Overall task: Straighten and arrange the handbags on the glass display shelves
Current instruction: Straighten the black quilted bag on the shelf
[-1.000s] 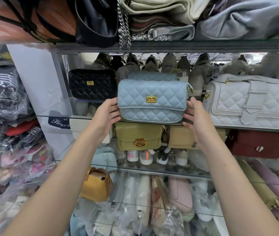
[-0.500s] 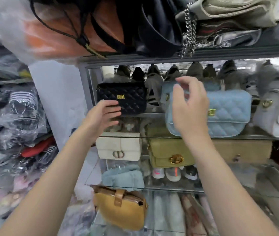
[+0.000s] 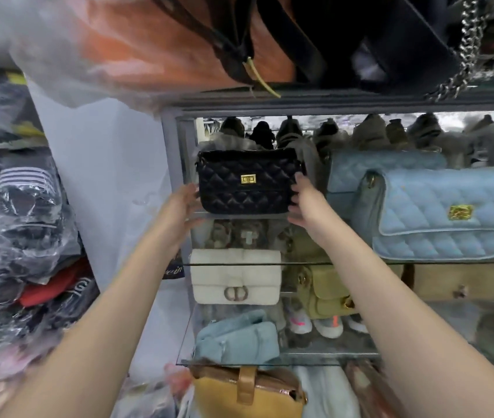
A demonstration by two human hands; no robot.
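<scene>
A black quilted handbag (image 3: 245, 182) with a gold clasp stands upright at the left end of the upper glass shelf (image 3: 300, 263). My left hand (image 3: 181, 206) touches its left side and my right hand (image 3: 304, 203) its right side, fingers spread around the bag. To the right, a light blue quilted bag (image 3: 447, 215) stands at the shelf front, with a second blue bag (image 3: 369, 167) behind it. On the shelf below sit a white bag (image 3: 236, 277) and an olive bag (image 3: 319, 292).
A tan bag (image 3: 248, 392) and a pale blue pouch (image 3: 236, 339) lie lower down. Orange and black bags (image 3: 179, 43) overhang from the top shelf. Plastic-wrapped goods (image 3: 19, 224) are stacked at the left. The grey metal frame post (image 3: 170, 164) stands just left of the black bag.
Both hands left the light blue bag and moved left to the black quilted bag, now holding it on both sides. My view shifted left too.
</scene>
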